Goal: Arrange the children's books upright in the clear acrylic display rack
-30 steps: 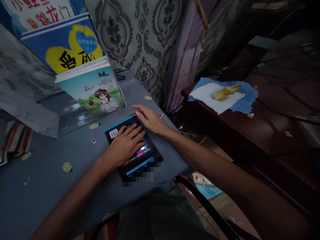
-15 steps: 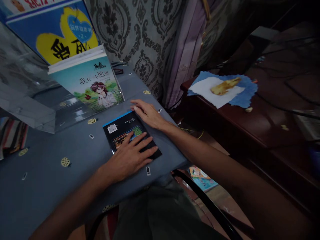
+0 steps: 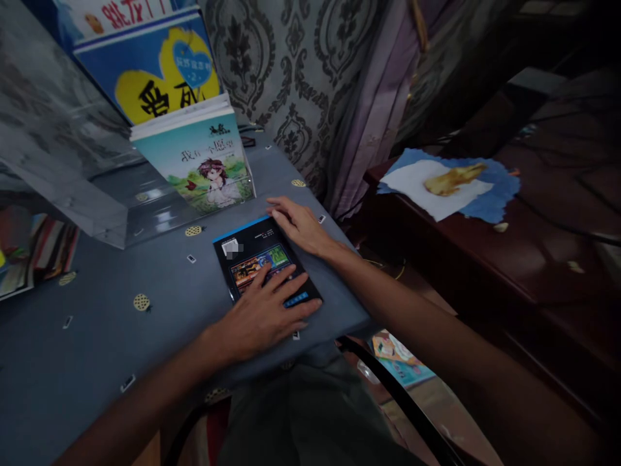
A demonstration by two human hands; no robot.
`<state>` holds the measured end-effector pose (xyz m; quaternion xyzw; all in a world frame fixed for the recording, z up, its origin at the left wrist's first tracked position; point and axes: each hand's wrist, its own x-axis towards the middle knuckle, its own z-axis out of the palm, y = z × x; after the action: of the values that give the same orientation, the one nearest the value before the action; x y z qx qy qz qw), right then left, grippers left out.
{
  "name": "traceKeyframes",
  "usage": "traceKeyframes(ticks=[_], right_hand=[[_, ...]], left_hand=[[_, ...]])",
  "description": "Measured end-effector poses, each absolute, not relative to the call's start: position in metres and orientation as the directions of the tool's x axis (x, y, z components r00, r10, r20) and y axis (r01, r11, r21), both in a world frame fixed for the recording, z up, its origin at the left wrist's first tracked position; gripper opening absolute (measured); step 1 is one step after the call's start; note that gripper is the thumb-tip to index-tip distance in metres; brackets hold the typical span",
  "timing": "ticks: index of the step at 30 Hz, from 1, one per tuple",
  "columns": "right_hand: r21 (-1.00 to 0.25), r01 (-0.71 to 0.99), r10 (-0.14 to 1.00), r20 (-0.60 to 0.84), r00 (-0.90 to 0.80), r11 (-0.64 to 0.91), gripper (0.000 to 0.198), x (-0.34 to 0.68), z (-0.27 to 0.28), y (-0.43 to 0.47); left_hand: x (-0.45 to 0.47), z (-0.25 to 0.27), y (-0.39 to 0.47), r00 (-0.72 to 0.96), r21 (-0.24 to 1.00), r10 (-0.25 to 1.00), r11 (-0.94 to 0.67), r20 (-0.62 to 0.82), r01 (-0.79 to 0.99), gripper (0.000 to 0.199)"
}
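Rests the left hand (image 3: 272, 307), spread wide, on a closed black book (image 3: 257, 248), face down, near the front right corner of the table (image 3: 97, 356). Curves the right hand (image 3: 301, 226), empty, at its far right corner. Has it laid flat already, unopened; cannot tell what remains.

Picture books (image 3: 165, 107) in clear stand (image 3: 94, 204), patterned curtain (image 3: 294, 65), blue cloth (image 3: 504, 188) — on dark-red table (image 3: 528, 255)

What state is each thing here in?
Black book: shut, lying flat
Left hand: fingers spread on the black book
Right hand: open, at the book's far right corner
Teal book: shut, propped up
Blue-and-yellow book: propped up behind
Purple curtain: hanging in folds
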<state>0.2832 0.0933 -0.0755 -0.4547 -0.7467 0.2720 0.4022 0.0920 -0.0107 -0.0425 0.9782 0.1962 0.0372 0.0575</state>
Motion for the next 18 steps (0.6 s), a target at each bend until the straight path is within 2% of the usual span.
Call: traceKeyframes(ticks=[3, 7, 9, 12, 15, 18], right_hand=[[-0.733, 0.507, 0.891, 0.371, -0.260, 0.453, 0.039, 0.280, -0.072, 0.089], [-0.663, 0.525, 0.845, 0.447, -0.295, 0.534, 0.035, 0.262, -0.057, 0.060], [-0.597, 0.473, 0.762, 0.509, -0.401, 0.648, 0.034, 0.247, -0.048, 0.031], [-0.479, 0.274, 0.534, 0.573, -0.622, 0.834, 0.030, 0.229, -0.045, -0.020], [-0.470, 0.204, 0.437, 0.462, -0.772, 0.859, 0.034, 0.220, -0.052, -0.059], [-0.490, 0.291, 0.481, 0.322, -0.815, 0.821, 0.042, 0.221, -0.059, -0.076]], left_hand=[[0.076, -0.043, -0.002, 0.894, 0.185, 0.442, -0.887, 0.074, 0.423, 0.038], [0.040, -0.048, 0.015, 0.758, 0.236, 0.638, -0.764, 0.136, 0.600, 0.037], [0.025, -0.053, 0.021, 0.709, 0.267, 0.689, -0.719, 0.150, 0.641, 0.038], [0.015, -0.058, 0.023, 0.687, 0.291, 0.712, -0.694, 0.145, 0.658, 0.042], [0.016, -0.058, 0.021, 0.677, 0.286, 0.722, -0.685, 0.144, 0.670, 0.041], [0.018, -0.058, 0.020, 0.686, 0.279, 0.711, -0.697, 0.154, 0.660, 0.041]])
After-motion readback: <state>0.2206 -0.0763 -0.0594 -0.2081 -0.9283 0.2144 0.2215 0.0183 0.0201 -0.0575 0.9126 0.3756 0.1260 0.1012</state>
